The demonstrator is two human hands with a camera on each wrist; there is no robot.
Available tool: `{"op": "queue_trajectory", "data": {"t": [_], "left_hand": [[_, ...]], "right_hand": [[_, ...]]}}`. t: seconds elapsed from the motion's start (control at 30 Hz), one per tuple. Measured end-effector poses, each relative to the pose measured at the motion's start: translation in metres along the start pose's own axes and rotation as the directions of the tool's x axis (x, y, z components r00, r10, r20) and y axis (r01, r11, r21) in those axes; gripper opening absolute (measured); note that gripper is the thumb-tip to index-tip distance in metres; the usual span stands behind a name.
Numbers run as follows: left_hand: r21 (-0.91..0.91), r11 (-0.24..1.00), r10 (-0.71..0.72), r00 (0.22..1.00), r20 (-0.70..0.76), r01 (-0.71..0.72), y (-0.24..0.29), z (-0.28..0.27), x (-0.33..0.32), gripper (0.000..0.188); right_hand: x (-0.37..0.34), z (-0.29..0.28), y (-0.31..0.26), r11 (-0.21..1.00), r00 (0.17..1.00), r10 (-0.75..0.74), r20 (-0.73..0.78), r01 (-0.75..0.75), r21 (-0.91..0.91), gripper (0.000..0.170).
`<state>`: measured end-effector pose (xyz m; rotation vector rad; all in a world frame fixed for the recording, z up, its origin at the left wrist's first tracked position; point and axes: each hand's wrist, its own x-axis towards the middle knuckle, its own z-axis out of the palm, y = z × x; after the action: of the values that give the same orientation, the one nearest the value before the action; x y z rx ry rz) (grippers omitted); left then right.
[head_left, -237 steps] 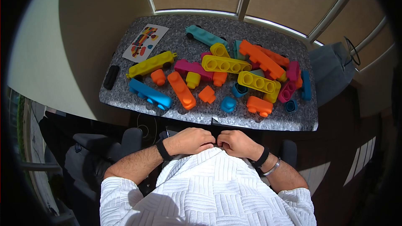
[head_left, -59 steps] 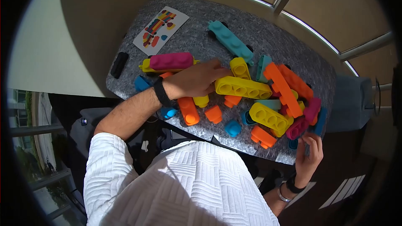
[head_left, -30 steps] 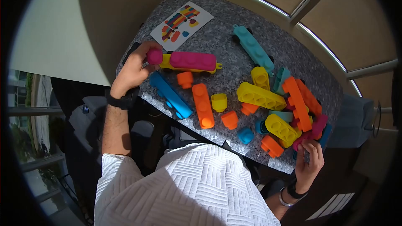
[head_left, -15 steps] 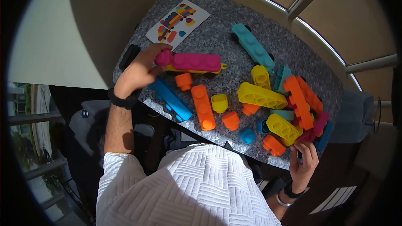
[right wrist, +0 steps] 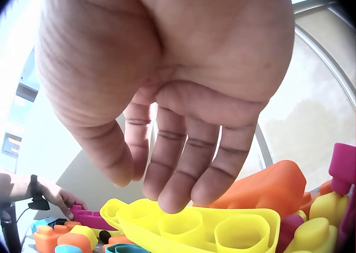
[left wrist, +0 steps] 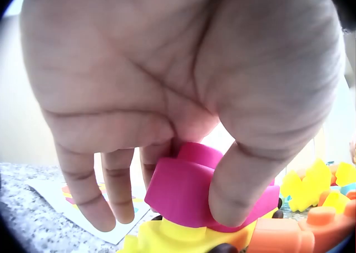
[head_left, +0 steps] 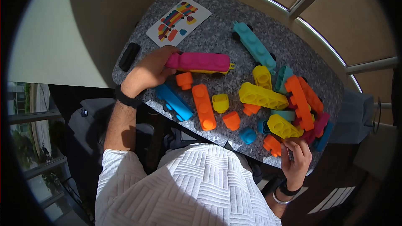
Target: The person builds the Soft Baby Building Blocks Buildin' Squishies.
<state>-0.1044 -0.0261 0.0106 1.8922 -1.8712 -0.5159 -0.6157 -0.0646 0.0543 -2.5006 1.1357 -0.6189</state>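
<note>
Nudged right since earlier, the smooth short pink block (head_left: pixel 174 61), pinched by the left hand (head_left: pixel 147 68), meets the studded long pink block (head_left: pixel 205 61) on the yellow wheeled base (left wrist: pixel 175 236). Loosely curved, holding nothing, the right hand (head_left: pixel 297 158) hangs beside an orange block (head_left: pixel 272 145); the speckled tabletop (head_left: pixel 213 29) lies open beyond the left hand.

In the head view, a grey speckled tabletop (head_left: pixel 213 42) spans the middle. A black oblong object (head_left: pixel 129 57) lies on it at ten o'clock. Tan window blinds (head_left: pixel 351 27) hang at two, a boxy blue-grey bag (head_left: pixel 354 117) at three, a grey padded chair (head_left: pixel 96 111) near nine.
</note>
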Motion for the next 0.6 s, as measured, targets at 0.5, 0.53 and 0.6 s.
{"op": "queue_trajectory", "data": {"t": [0.5, 0.53, 0.6], "left_hand": [[0.268, 0.948, -0.206, 0.974, 0.093, 0.174, 0.026, 0.017, 0.013, 0.065], [0.248, 0.951, -0.203, 0.978, 0.052, 0.184, 0.029, 0.017, 0.01, 0.071], [0.259, 0.958, -0.117, 0.993, -0.028, 0.12, 0.025, 0.021, 0.003, 0.088]], "right_hand": [[0.012, 0.017, -0.017, 0.992, 0.995, -0.083, 0.049, 0.077, 0.102, 0.03], [0.014, 0.017, -0.018, 0.994, 0.997, -0.06, 0.044, 0.056, 0.097, 0.03], [0.015, 0.015, -0.019, 0.987, 0.991, -0.121, 0.05, 0.114, 0.114, 0.03]]}}
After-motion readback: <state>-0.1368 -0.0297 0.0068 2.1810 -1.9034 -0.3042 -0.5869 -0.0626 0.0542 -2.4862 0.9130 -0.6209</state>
